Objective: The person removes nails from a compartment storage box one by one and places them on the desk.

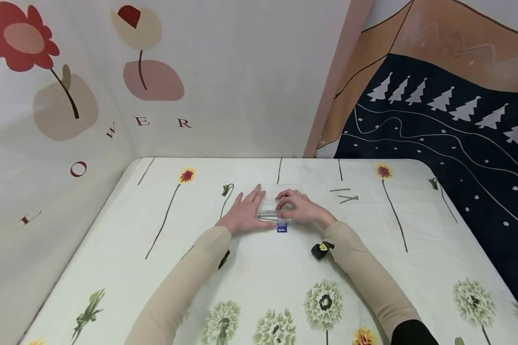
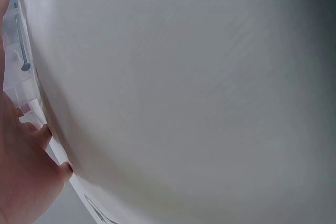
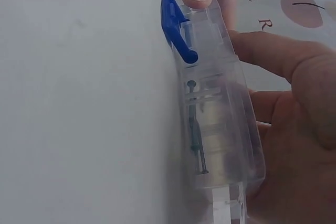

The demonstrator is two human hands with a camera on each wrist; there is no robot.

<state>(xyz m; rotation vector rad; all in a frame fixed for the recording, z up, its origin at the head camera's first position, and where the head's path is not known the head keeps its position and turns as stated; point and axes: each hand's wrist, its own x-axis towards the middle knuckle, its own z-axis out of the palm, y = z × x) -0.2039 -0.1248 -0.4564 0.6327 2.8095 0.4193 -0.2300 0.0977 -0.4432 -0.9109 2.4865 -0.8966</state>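
A clear plastic box [image 3: 223,124] with a blue latch [image 1: 282,227] lies on the table between the two hands. Through its front wall, nails [image 3: 195,129] show in the right wrist view. My left hand [image 1: 243,213] rests along the box's left side, fingers extended and spread, thumb along the front near the latch. Over the box's right part is my right hand [image 1: 304,208], its fingers bent and reaching in over the box. Whether those fingertips pinch anything is hidden. Behind the compartments, the clear lid [image 1: 285,188] appears to lie folded back.
Three loose nails [image 1: 348,198] lie on the table right of the box, two of them crossing. A flower-printed cloth [image 1: 259,268] covers the table. Printed curtains [image 1: 241,86] hang behind and to the left; a dark tree-patterned cloth [image 1: 449,143] is at the right.
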